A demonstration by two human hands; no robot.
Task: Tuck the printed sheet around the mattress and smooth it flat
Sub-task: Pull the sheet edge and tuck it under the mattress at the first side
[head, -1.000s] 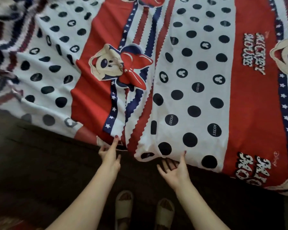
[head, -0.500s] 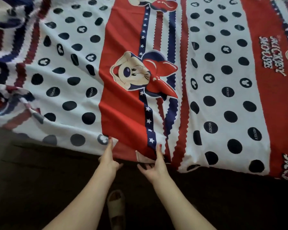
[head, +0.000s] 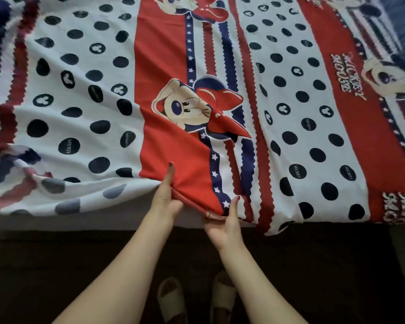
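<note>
Fingers of both hands, the left hand (head: 164, 199) and the right hand (head: 225, 221), pinch the sheet (head: 187, 164) at its edge. One hard pull could bunch it up again.

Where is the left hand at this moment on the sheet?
In the head view the left hand grips the near edge of the printed sheet on its red stripe, low at centre, left of the right hand.

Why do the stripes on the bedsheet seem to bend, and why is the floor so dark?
Head view: the wide-angle lens bows the stripes of the printed sheet towards the frame's edges. Light falls on the bed, so the floor below sits in deep shadow, and the sandals look dim. The far corners are blurred, while the left hand and right hand at the hem look fairly sharp.
</note>
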